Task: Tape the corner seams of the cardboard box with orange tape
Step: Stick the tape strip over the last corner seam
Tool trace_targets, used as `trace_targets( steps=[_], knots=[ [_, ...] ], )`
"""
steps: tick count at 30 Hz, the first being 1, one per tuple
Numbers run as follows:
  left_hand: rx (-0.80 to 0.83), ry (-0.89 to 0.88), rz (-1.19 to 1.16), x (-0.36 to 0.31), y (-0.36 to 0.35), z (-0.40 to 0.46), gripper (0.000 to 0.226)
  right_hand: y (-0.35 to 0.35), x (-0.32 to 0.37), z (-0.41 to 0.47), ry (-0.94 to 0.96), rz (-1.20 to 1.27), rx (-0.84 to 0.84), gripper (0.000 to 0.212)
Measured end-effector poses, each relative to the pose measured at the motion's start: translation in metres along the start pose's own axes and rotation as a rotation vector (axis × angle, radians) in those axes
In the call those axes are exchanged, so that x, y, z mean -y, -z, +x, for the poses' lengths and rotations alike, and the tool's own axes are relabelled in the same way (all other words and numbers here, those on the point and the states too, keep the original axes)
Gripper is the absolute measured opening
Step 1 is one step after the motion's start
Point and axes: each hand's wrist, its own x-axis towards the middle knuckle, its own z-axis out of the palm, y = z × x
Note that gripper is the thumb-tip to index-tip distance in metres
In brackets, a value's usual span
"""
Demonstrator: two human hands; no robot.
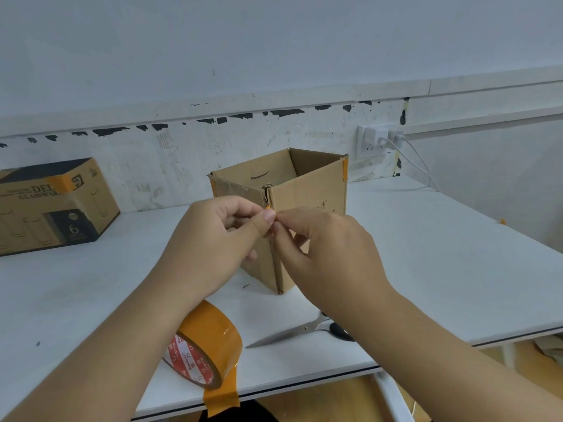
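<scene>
Pinching a small scrap of orange tape (268, 212) between both hands, left hand (219, 239) and right hand (323, 254), we work at the near corner seam of the cardboard box (307, 202). Nearer than the box lie the tape roll (210, 342) and scissors (301, 330). Next, we judge, comes pressing tape down that seam. Open-topped, the box already shows orange tape on its far right corner.

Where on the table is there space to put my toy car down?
Bare tabletop lies right of the open cardboard box, out to the table edge, and on the left between the glassware box and the tape roll. The front is crowded: tape roll, scissors and both arms.
</scene>
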Motion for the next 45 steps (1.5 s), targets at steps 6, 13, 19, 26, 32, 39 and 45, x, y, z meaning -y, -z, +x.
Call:
trace_targets(
  steps=[6, 13, 19, 26, 32, 39, 45],
  knots=[
    [0.062, -0.018, 0.022, 0.006, 0.002, -0.002, 0.013, 0.002, -0.003, 0.002, -0.125, 0.264, 0.062, 0.028],
    [0.188, -0.041, 0.06, 0.007, 0.008, -0.002, 0.013, 0.005, -0.014, 0.012, -0.267, 0.593, 0.234, 0.027],
    [0.297, 0.018, -0.07, 0.012, 0.017, 0.0, 0.018, 0.009, -0.016, 0.017, -0.198, 0.498, 0.314, 0.027],
    [0.243, 0.167, -0.127, 0.011, 0.017, 0.0, 0.03, 0.009, -0.01, 0.018, -0.119, 0.399, 0.212, 0.031],
    [0.184, 0.227, -0.094, 0.011, 0.016, -0.002, 0.032, 0.004, -0.006, 0.012, -0.132, 0.191, 0.129, 0.027],
    [0.189, 0.212, -0.058, 0.011, 0.018, 0.0, 0.034, 0.003, -0.009, 0.013, -0.154, 0.136, 0.064, 0.031],
    [0.174, 0.095, -0.013, 0.009, 0.007, 0.002, 0.037, -0.001, -0.002, 0.01, -0.109, 0.174, 0.038, 0.03]
  ],
)
